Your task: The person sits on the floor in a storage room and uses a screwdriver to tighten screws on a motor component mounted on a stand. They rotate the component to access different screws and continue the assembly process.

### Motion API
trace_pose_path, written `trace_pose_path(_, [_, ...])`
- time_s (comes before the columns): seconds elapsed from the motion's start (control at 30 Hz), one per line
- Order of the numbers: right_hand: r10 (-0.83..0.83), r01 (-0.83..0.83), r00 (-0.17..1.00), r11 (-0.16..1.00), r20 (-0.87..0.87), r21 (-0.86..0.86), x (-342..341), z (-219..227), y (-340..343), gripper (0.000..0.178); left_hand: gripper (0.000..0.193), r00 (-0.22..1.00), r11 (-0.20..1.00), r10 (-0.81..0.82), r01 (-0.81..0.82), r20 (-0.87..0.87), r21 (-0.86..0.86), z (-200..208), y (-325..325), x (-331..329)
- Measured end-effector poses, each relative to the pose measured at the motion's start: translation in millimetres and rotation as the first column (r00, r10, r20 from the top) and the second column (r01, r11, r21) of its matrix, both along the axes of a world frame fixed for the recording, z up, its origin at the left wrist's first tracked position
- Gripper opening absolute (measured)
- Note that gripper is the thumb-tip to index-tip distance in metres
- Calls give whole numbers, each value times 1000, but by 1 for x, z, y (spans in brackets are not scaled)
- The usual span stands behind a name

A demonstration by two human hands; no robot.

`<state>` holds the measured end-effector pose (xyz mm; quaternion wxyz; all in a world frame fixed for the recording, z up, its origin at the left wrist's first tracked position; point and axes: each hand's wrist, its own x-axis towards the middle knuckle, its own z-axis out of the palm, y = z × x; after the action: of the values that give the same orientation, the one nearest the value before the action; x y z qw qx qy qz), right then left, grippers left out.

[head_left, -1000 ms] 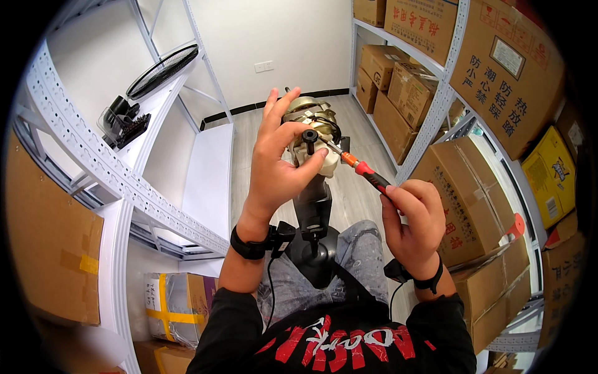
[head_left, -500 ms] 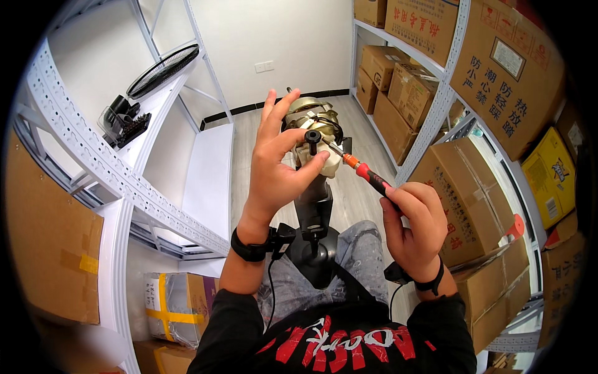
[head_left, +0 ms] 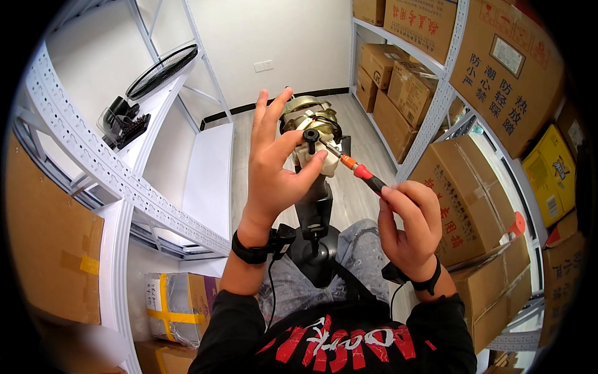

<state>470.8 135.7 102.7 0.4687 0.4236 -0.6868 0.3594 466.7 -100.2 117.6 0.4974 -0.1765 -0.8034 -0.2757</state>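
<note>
The right hand (head_left: 411, 221) pinches the screwdriver (head_left: 372, 181) by its handle, and ahead-left of this grip, the left hand (head_left: 272, 167) clasps the white housing (head_left: 329, 164) beside the black knob (head_left: 311, 134).

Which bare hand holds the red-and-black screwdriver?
The right hand pinches the red-and-black screwdriver by its handle; the left hand holds no screwdriver and is instead at the cream plastic housing.

Left hand (head_left: 275, 169) on metal motor (head_left: 316, 118), right hand (head_left: 413, 216) holding screwdriver (head_left: 362, 172), shelved boxes (head_left: 408, 90)
</note>
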Motion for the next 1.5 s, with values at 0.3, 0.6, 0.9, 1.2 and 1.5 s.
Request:
trace_pose_path(0.3, [-40,37,996,999,75,38,1,-5,4,40,16,1000,1000,19,-19,3,14,-2,2,1])
trace_pose_path(0.6, [35,-44,992,997,125,66,6,-1,6,40,20,999,999,-28,27,26,46,-1,2,1])
trace_pose_path(0.9, [81,-78,995,996,65,-39,-6,-3,5,40,19,999,999,-18,17,30,46,-4,3,1])
trace_pose_path(1.2, [-6,-11,962,998,273,60,2,-1,11,39,17,999,999,17,-19,37,47,-2,5,3])
trace_pose_path(1.5, [25,-26,970,1000,240,-1,5,7,5,37,21,999,999,42,-42,30,0,-2,5,4])
